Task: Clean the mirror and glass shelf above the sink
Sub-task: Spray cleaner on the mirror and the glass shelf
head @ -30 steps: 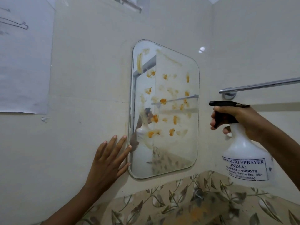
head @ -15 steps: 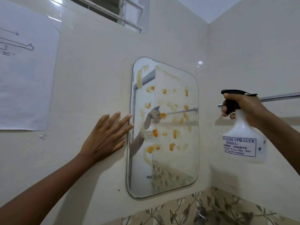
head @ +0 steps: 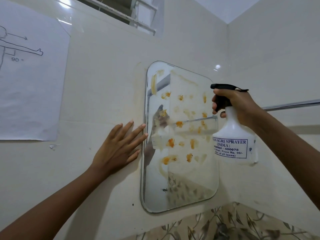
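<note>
The left hand (head: pixel 117 149) lies flat on the wall (head: pixel 103 101), fingers spread, fingertips at the left edge of the mirror (head: pixel 181 177), probably bracing the person. The right hand (head: pixel 239 108) grips the spray bottle (head: pixel 233 134) by its trigger head, nozzle aimed so mist would land on the mirror's orange smears (head: pixel 170 142). The glass shelf is out of view.

A bathroom: glossy cream tiles (head: pixel 107 84), a wall mirror (head: pixel 180 170) mid-frame, a chrome towel rail (head: pixel 290 104) at right, leaf-patterned tiles (head: pixel 233 224) along the bottom, a vent window (head: pixel 131 13) up top.
</note>
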Demonstrator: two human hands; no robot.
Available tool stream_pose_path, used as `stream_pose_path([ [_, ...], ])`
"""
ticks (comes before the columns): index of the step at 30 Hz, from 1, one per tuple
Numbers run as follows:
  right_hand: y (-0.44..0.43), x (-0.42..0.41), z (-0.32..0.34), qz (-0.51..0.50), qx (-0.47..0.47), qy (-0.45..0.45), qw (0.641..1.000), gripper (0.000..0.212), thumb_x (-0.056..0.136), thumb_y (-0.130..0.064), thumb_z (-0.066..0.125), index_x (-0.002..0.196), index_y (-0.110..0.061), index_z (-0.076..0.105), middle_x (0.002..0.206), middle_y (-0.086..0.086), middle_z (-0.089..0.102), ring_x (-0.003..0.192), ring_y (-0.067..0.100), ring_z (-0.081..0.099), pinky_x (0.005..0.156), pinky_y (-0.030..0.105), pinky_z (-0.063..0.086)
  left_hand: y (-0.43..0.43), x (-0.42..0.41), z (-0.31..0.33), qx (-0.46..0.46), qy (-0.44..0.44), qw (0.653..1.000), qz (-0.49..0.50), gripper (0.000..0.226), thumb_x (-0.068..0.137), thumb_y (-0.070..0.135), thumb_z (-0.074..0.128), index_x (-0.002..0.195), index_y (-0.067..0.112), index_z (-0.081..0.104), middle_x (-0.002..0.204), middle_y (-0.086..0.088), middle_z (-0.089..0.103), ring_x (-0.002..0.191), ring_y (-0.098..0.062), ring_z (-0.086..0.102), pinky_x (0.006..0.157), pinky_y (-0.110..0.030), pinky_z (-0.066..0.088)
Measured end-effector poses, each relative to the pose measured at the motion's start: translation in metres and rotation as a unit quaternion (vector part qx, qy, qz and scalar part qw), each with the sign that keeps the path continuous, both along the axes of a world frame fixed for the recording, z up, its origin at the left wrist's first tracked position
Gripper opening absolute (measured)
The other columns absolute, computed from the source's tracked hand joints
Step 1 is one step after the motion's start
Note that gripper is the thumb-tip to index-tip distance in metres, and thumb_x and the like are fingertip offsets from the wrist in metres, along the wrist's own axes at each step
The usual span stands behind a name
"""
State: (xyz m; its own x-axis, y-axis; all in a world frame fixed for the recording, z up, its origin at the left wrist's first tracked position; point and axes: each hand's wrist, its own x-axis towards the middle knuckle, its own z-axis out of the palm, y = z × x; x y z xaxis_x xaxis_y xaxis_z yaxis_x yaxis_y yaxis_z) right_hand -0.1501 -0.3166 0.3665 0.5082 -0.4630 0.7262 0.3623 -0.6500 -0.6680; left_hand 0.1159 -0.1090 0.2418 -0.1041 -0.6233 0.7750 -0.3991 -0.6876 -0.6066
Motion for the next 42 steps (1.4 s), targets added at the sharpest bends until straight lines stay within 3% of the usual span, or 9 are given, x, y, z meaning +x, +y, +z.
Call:
stream_pose_path([
  [4, 0.011, 0.007, 0.003, 0.039, -0.015, 0.024, 0.999, 0.018, 0.086, -0.027, 0.056, 0.08, -0.012, 0.064, 0.072, 0.006, 0.071, 0.068, 0.021, 0.071, 0.045, 0.018, 0.046, 0.0, 0.001, 0.0, -0.001, 0.0, 1.0, -0.002, 0.056, 0.092, 0.045, 0.023, 0.142, 0.022, 0.034, 0.151, -0.007, 0.033, 0.134, -0.035, 0.037, 0.107, -0.051, 0.034],
  [11, 0.017, 0.017, -0.001, 0.058, -0.019, 0.017, 0.998, 0.02, 0.086, -0.024, 0.06, 0.073, -0.009, 0.061, 0.058, 0.007, 0.062, 0.054, 0.024, 0.059, 0.04, 0.02, 0.039, -0.001, 0.002, -0.001, -0.006, -0.007, 1.0, -0.006, 0.056, 0.093, 0.045, 0.02, 0.143, 0.022, 0.033, 0.151, -0.007, 0.034, 0.135, -0.035, 0.036, 0.108, -0.051, 0.033],
  [16, 0.017, 0.019, -0.004, 0.113, -0.034, 0.052, 0.992, 0.016, 0.086, -0.028, 0.06, 0.08, -0.013, 0.065, 0.074, 0.008, 0.07, 0.071, 0.022, 0.07, 0.043, 0.02, 0.041, -0.001, 0.003, -0.001, -0.007, -0.015, 1.0, -0.006, 0.057, 0.092, 0.045, 0.021, 0.143, 0.023, 0.032, 0.15, -0.007, 0.035, 0.135, -0.035, 0.037, 0.107, -0.05, 0.033],
  [22, 0.0, 0.018, -0.002, 0.014, 0.054, -0.01, 0.998, 0.02, 0.086, -0.025, 0.061, 0.07, -0.012, 0.06, 0.05, 0.002, 0.062, 0.05, 0.021, 0.058, 0.041, 0.018, 0.04, -0.001, 0.004, -0.001, -0.014, -0.024, 0.999, -0.019, 0.056, 0.092, 0.044, 0.026, 0.143, 0.022, 0.033, 0.15, -0.006, 0.035, 0.134, -0.035, 0.038, 0.106, -0.051, 0.035],
  [28, -0.037, 0.003, -0.008, -0.043, 0.141, -0.066, 0.987, 0.022, 0.086, -0.026, 0.059, 0.067, -0.015, 0.058, 0.049, -0.002, 0.065, 0.058, 0.02, 0.062, 0.054, 0.027, 0.04, -0.002, 0.004, -0.001, -0.015, -0.027, 0.999, -0.022, 0.055, 0.092, 0.044, 0.026, 0.142, 0.023, 0.034, 0.151, -0.006, 0.034, 0.134, -0.035, 0.038, 0.106, -0.051, 0.035],
  [32, -0.055, 0.008, -0.018, -0.073, 0.192, -0.096, 0.974, 0.028, 0.089, -0.022, 0.058, 0.064, -0.011, 0.052, 0.032, -0.004, 0.053, 0.031, 0.01, 0.052, 0.038, 0.016, 0.037, -0.003, 0.007, -0.002, -0.022, -0.034, 0.999, -0.025, 0.054, 0.094, 0.043, 0.021, 0.142, 0.023, 0.034, 0.15, -0.005, 0.035, 0.134, -0.034, 0.039, 0.106, -0.05, 0.035],
  [34, -0.058, 0.009, -0.023, -0.071, 0.206, -0.093, 0.972, 0.029, 0.09, -0.021, 0.057, 0.063, -0.011, 0.051, 0.03, -0.004, 0.051, 0.028, 0.008, 0.049, 0.035, 0.014, 0.036, -0.003, 0.007, -0.002, -0.022, -0.038, 0.999, -0.025, 0.053, 0.095, 0.044, 0.02, 0.142, 0.023, 0.035, 0.15, -0.005, 0.035, 0.134, -0.034, 0.038, 0.106, -0.05, 0.035],
  [39, -0.041, 0.016, -0.027, -0.031, 0.118, -0.016, 0.992, 0.023, 0.089, -0.024, 0.057, 0.069, -0.014, 0.059, 0.062, 0.006, 0.066, 0.062, 0.02, 0.064, 0.058, 0.029, 0.044, -0.004, 0.008, -0.002, -0.022, -0.034, 0.999, -0.028, 0.055, 0.092, 0.045, 0.026, 0.143, 0.023, 0.033, 0.151, -0.006, 0.033, 0.135, -0.034, 0.037, 0.107, -0.051, 0.034],
  [42, -0.021, 0.027, -0.028, -0.03, 0.08, -0.028, 0.996, 0.019, 0.088, -0.022, 0.06, 0.072, -0.012, 0.061, 0.059, 0.006, 0.062, 0.047, 0.016, 0.061, 0.048, 0.024, 0.04, -0.003, 0.008, -0.002, -0.022, -0.03, 0.999, -0.028, 0.055, 0.092, 0.045, 0.027, 0.142, 0.023, 0.035, 0.151, -0.006, 0.034, 0.135, -0.034, 0.037, 0.107, -0.05, 0.034],
])
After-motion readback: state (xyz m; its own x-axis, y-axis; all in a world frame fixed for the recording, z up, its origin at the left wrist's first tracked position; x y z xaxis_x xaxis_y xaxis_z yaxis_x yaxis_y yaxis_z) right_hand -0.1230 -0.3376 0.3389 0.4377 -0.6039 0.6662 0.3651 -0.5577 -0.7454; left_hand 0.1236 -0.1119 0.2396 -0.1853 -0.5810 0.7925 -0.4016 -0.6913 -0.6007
